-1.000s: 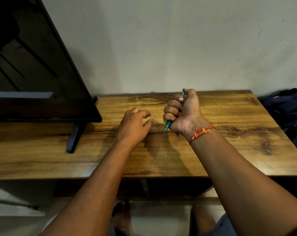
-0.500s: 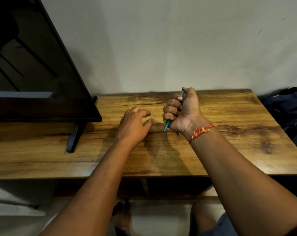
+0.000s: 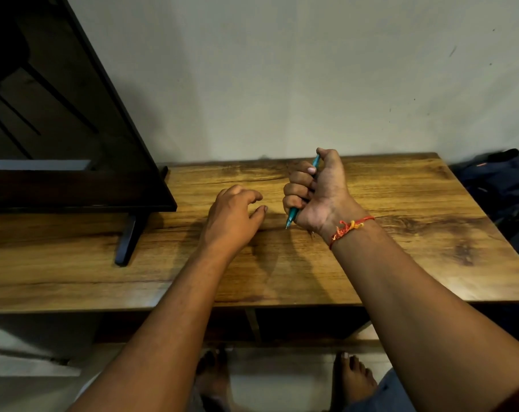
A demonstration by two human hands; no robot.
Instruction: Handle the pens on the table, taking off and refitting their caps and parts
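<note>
Near the middle of the frame, the left hand (image 3: 231,215) sits low over the bench (image 3: 74,263), fingers (image 3: 252,197) loosely bent and holding nothing. Just beyond, to its right, the right hand (image 3: 317,194) wraps its fingers (image 3: 294,190) in a fist round a teal pen (image 3: 291,217), tip poking out below, far end showing by the thumb. Light, stiff and smooth, it may slip under a pull; the bare tip end looks best to pinch.
</note>
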